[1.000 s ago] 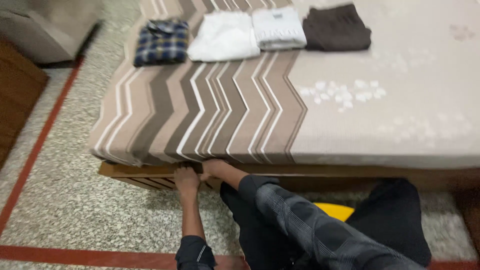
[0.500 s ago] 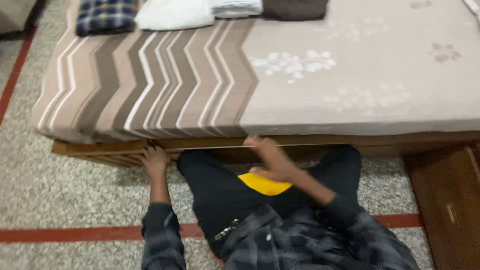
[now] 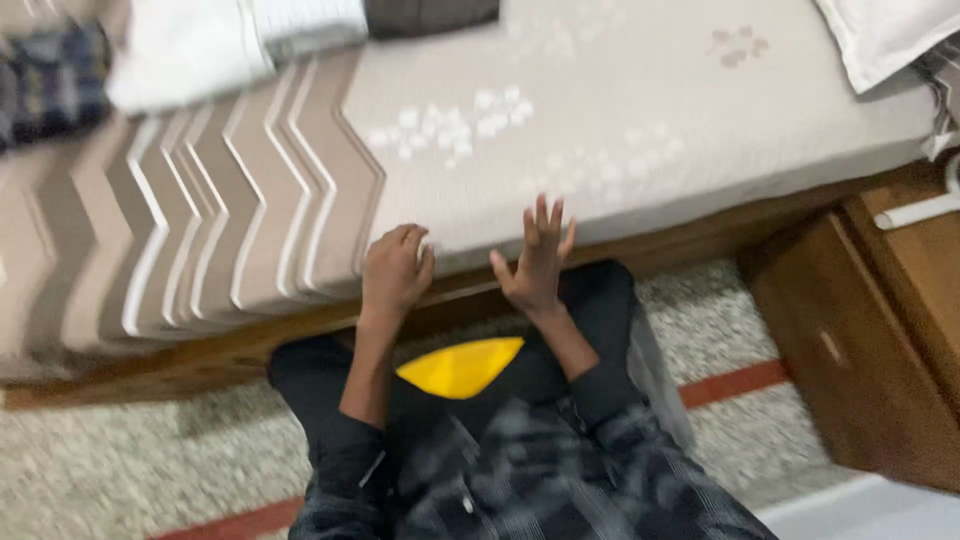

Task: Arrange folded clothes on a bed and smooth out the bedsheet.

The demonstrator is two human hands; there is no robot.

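Left hand point(image 3: 395, 272) curled over the front edge of the bedsheet point(image 3: 600, 150), fingers bent and gripping the cloth where it drops over the mattress side. Right hand point(image 3: 535, 260) released: palm flat, fingers spread, pressed on the same edge just beside the left, holding nothing.

Change vs half a second ago: both hands were low at the wooden bed frame point(image 3: 700, 240) under the overhang; now they're up on the top edge of the sheet, and the view has swung right. A second ago they sat close together at the frame under the chevron-striped part point(image 3: 200, 230); now they're at the plain grey part with pale flower prints. Reads as work moving along the bed edge, from tucking below to smoothing on top.

Further out: folded clothes point(image 3: 190, 45) in a row at the far side of the bed, blurred. Pillow corner point(image 3: 880, 35) top right. Wooden cabinet point(image 3: 880, 340) at right, touching the bed. Speckled floor point(image 3: 110, 470) with a red stripe.
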